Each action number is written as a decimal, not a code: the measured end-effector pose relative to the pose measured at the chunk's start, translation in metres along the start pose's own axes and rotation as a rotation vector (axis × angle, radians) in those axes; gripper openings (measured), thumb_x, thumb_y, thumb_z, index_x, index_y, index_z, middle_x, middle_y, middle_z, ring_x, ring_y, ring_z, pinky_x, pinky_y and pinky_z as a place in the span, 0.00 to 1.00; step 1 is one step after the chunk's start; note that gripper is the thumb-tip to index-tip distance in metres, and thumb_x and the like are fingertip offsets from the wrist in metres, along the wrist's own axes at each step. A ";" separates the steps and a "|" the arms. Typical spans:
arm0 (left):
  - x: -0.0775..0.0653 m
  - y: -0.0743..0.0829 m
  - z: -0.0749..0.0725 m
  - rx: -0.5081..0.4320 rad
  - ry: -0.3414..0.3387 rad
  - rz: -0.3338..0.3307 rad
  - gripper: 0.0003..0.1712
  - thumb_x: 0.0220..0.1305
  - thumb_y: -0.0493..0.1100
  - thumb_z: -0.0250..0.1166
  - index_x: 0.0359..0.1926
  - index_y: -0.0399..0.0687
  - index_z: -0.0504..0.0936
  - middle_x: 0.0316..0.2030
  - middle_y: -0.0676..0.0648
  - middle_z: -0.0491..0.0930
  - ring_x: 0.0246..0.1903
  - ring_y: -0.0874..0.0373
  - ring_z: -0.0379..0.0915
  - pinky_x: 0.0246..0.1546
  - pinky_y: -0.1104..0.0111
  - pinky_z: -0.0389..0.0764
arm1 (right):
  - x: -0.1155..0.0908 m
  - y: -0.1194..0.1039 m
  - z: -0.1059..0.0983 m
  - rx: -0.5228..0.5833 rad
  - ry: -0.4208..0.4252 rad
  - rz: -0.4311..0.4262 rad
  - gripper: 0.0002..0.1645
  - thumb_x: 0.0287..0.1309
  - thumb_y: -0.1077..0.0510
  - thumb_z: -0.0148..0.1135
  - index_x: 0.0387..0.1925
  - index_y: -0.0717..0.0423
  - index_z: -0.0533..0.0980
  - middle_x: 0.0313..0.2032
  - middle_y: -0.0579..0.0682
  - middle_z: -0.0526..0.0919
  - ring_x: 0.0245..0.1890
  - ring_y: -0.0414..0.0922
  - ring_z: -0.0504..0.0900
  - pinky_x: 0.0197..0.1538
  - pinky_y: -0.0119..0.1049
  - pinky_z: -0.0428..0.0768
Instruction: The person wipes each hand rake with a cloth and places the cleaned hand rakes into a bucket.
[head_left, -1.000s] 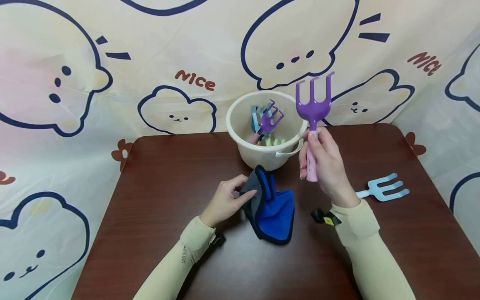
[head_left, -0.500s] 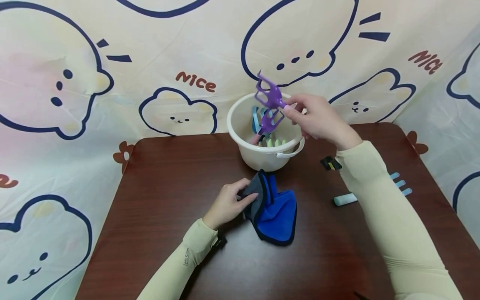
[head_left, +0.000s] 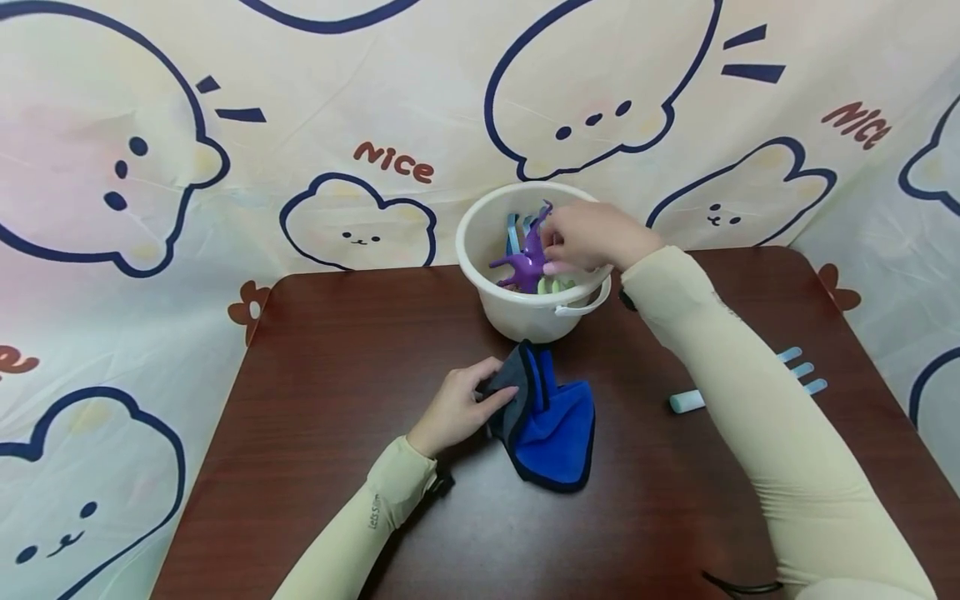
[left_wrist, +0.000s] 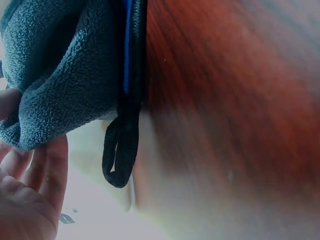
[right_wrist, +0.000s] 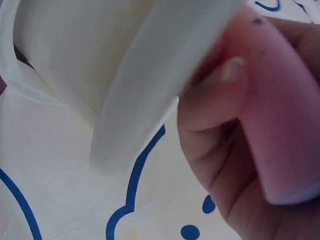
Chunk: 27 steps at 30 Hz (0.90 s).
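Note:
My right hand (head_left: 588,235) grips the pink handle (right_wrist: 282,120) of a purple hand rake (head_left: 527,260), its prongs down inside the white bucket (head_left: 517,315). In the right wrist view my thumb lies along that handle beside the bucket rim (right_wrist: 132,95). Another purple rake in the bucket is mostly hidden behind the held one; blue prongs (head_left: 513,233) and pale green tips (head_left: 553,286) show there too. My left hand (head_left: 453,408) pinches the grey side of a blue-and-grey cloth (head_left: 558,446) with black edging, in front of the bucket. The cloth's black loop (left_wrist: 120,150) hangs free.
On the right of the brown table (head_left: 337,333) lies a light blue hand rake (head_left: 686,402), partly covered by my right sleeve. A patterned curtain (head_left: 360,75) stands directly behind the bucket. A thin black strap (head_left: 738,587) shows at the lower edge.
My right hand has carried the purple rake from beside the bucket, tipped it over, and lowered it inside. The left hand and the cloth have stayed almost still.

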<state>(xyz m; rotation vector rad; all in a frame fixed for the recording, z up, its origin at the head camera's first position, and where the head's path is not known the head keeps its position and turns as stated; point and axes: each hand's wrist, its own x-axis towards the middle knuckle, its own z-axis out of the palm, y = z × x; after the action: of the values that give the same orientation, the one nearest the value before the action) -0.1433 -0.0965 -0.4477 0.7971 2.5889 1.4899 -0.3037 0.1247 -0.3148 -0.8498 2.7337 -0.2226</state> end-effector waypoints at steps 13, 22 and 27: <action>0.001 -0.034 0.014 0.000 -0.020 -0.019 0.07 0.65 0.42 0.65 0.43 0.48 0.79 0.31 0.49 0.79 0.29 0.61 0.72 0.30 0.63 0.78 | 0.027 -0.007 0.027 -0.043 0.012 0.054 0.13 0.63 0.48 0.61 0.41 0.52 0.82 0.39 0.51 0.86 0.37 0.47 0.78 0.46 0.43 0.77; 0.002 -0.041 0.011 0.014 -0.035 0.009 0.07 0.67 0.49 0.63 0.43 0.56 0.79 0.32 0.54 0.79 0.30 0.65 0.72 0.31 0.70 0.78 | 0.009 -0.001 0.028 0.052 0.128 -0.012 0.13 0.64 0.49 0.61 0.43 0.53 0.81 0.39 0.52 0.86 0.38 0.47 0.78 0.48 0.45 0.78; 0.001 -0.041 0.010 0.022 -0.042 0.011 0.08 0.67 0.51 0.63 0.43 0.56 0.79 0.31 0.54 0.78 0.30 0.65 0.72 0.31 0.69 0.79 | -0.015 -0.002 0.027 0.091 0.307 -0.005 0.13 0.65 0.49 0.59 0.45 0.51 0.81 0.42 0.52 0.87 0.40 0.47 0.79 0.46 0.48 0.81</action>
<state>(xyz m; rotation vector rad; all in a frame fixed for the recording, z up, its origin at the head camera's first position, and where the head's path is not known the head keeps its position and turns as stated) -0.1582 -0.1045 -0.4865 0.8362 2.5797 1.4334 -0.2824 0.1298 -0.3368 -0.8592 2.9735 -0.5139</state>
